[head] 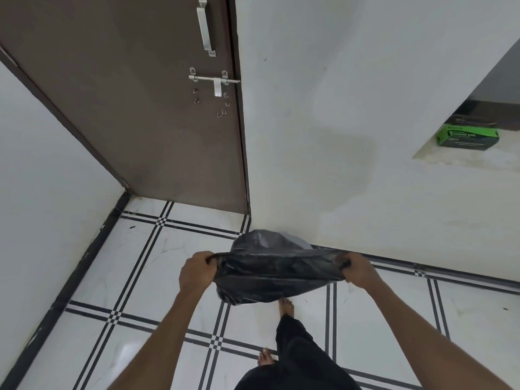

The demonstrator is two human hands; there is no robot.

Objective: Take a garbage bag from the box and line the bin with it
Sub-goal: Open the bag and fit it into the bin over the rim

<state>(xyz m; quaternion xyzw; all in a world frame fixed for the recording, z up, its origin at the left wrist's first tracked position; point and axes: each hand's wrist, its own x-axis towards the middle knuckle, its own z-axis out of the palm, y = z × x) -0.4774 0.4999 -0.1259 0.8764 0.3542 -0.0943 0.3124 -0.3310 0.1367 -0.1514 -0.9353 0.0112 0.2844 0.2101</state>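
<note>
A black garbage bag (277, 275) is stretched wide between both hands above the floor. My left hand (197, 273) grips its left edge, and my right hand (358, 270) grips its right edge. The bag's far side bulges up against the wall corner, and a pale grey bin (297, 240) peeks out behind it, mostly hidden. The green garbage bag box (467, 137) lies on a ledge in a wall recess at the right.
A brown door (146, 102) with a metal bolt and handle stands shut at the back left. White walls meet at the corner behind the bag. The floor is white tile with black lines. My bare feet (287, 306) stand just below the bag.
</note>
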